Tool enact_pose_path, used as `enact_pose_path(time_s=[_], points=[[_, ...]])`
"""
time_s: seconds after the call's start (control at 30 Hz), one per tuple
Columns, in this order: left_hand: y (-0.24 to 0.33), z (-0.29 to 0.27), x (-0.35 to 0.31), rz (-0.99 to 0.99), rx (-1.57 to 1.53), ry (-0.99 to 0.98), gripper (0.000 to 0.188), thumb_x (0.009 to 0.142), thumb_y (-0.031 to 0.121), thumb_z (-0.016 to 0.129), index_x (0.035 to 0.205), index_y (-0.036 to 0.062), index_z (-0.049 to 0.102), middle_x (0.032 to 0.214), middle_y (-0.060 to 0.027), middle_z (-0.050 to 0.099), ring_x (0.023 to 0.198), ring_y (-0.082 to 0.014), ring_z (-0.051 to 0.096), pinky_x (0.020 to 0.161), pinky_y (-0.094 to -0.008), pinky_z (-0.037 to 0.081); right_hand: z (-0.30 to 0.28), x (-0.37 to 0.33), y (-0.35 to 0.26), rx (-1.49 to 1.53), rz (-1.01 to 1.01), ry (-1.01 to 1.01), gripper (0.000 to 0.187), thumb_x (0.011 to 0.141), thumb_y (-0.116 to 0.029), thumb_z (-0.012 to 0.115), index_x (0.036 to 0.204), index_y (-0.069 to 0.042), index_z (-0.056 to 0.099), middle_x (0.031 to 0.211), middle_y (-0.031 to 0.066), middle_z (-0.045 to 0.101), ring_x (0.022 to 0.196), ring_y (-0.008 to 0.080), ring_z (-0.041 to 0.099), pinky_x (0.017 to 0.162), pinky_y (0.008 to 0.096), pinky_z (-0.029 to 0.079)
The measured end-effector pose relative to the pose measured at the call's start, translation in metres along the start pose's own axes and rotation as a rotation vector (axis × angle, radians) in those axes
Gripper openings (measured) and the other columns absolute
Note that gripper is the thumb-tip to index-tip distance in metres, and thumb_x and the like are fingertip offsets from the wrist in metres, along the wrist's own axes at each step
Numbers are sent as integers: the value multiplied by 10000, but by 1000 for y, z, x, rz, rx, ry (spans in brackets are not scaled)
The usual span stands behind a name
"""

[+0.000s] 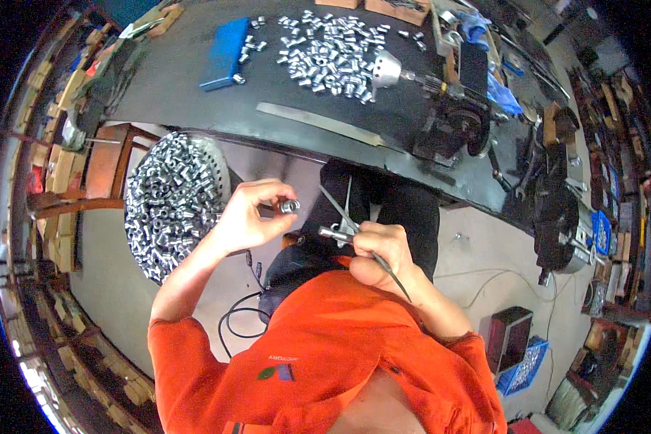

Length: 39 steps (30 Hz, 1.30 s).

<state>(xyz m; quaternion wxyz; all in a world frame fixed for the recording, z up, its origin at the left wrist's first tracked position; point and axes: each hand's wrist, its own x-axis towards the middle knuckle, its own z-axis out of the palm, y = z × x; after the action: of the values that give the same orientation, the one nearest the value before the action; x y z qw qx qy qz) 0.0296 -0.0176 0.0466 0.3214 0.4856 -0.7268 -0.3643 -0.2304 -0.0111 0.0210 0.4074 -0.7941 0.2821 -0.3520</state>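
My left hand (252,215) pinches a small shiny metal sleeve (289,207) between thumb and fingers, its hollow end turned toward the right. Just across from it, my right hand (380,253) is closed round a slim grey metal tool (330,195) that looks like a caliper. The tool's long thin bar runs out past both sides of the fist, with pointed parts at the far end. A short bright metal piece (335,234) juts left from the same fist; whether it belongs to the tool I cannot tell. The sleeve and the tool are apart.
Left of my left hand stands a round perforated container (215,165) heaped with metal sleeves. More sleeves (333,58) lie piled on the dark workbench (173,94), beside a blue box (226,54) and a dark bench machine (459,126). Cables (231,318) lie on the floor.
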Motion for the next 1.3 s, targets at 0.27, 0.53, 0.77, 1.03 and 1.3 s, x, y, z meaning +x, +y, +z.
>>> enact_pose_path(time_s=[0.27,0.53,0.77,1.03,1.3], points=[[14,13,8,314,240,-119,224,658,80,709,867,45,635,732,-72,550,648,-264,575,550,-350,447,8,3,2,-123,57,-30,179,604,-125,657,636,-69,490,617,112,488,509,332,523,458,428,425],[15,17,11,450,454,-182,273,647,130,711,892,57,615,752,-70,523,663,-267,554,590,-378,441,11,2,3,-213,66,-22,173,603,-143,661,625,-69,506,622,120,503,516,340,540,467,440,439],[14,19,16,369,285,-237,284,648,105,743,900,25,640,723,-83,527,635,-275,564,539,-372,427,9,-2,7,-184,97,-29,167,617,-159,659,635,-65,523,623,131,505,523,342,553,472,442,448],[7,33,10,-373,-581,-300,191,917,142,599,960,-38,645,727,-39,625,581,-79,574,516,-216,468,6,-1,1,-336,19,44,155,623,-148,652,652,-61,528,622,127,498,528,330,563,467,432,449],[-3,43,9,-79,-389,-217,186,822,70,678,984,-14,639,789,-36,622,674,-87,573,591,-236,461,4,-1,17,198,273,-29,184,644,-96,599,594,-28,434,545,111,413,466,236,450,458,338,332]])
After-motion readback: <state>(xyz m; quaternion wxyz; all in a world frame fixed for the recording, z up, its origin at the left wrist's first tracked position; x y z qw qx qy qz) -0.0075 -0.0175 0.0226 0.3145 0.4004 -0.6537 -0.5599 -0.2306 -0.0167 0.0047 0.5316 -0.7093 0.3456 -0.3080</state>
